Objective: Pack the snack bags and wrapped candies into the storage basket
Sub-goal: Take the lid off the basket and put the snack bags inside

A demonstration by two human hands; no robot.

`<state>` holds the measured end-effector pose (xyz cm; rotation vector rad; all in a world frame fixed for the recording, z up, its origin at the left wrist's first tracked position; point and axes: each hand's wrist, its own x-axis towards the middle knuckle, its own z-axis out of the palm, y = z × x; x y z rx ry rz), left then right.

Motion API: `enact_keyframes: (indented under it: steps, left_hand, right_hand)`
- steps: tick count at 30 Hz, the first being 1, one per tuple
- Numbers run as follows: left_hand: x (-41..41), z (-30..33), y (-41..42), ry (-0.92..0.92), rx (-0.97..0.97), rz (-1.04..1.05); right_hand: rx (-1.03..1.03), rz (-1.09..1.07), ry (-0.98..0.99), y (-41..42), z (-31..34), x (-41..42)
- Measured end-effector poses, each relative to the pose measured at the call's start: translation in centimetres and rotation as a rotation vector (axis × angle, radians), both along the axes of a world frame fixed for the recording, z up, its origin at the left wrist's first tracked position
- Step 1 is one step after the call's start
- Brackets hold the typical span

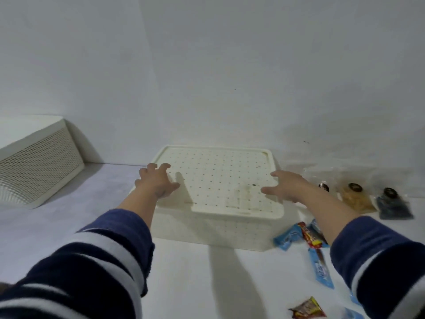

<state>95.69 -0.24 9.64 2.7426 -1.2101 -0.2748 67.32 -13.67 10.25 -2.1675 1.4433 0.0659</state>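
The cream perforated plastic storage basket (216, 229) is being kept on the white table (188, 279), against the wall, with its cream perforated lid (218, 180) still seated on top. All places below are being given relative to this basket.

The left hand (156, 183) is being held at the basket's left edge, fingers (164, 168) spread and curled over the lid rim; whether the rim is actually being gripped cannot be told. The right hand (285, 186) is being held at the basket's right edge, fingers (266, 190) spread and relaxed, nothing being held.

Three clear snack bags are being left to the right of the basket: one with pale contents (322, 178), one with tan contents (355, 199), one with dark blue contents (394, 207). Blue and red wrapped candies (301, 236) are lying just beside the basket's near right corner, with a long blue bar (320, 270) and a brown-red candy (307, 309) nearer the person. A cream perforated box (39, 166) is standing well to the left.

Judged risks:
- The lid is likely being lifted next; an uneven pull may be dragging the light basket along.
- The right sleeve (379, 261) is hanging over the candies; these may be swept off.
- The lid, if set down rightward, may be covering or crushing the bags.
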Motion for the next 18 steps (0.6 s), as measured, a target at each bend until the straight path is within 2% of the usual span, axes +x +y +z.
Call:
enact_keyframes:
  steps: [3, 10, 14, 18]
  left_hand:
    - [2.5, -0.9, 0.3, 0.048, 0.06, 0.018]
    - [4.9, -1.7, -0.3, 0.187, 0.069, 0.025]
    - [5.3, -1.5, -0.4, 0.265, -0.001, 0.055]
    - [4.8, -0.8, 0.0, 0.323, -0.153, 0.081]
  right_hand:
    - [-0.039, -0.056, 0.002, 0.0, -0.5, 1.1]
    - [-0.049, -0.121, 0.16, -0.2, -1.6, 3.0]
    - [-0.023, -0.23, 0.052, 0.1, -2.0, 3.3]
    - [-0.06, -0.328, -0.077, 0.8, -1.5, 3.1]
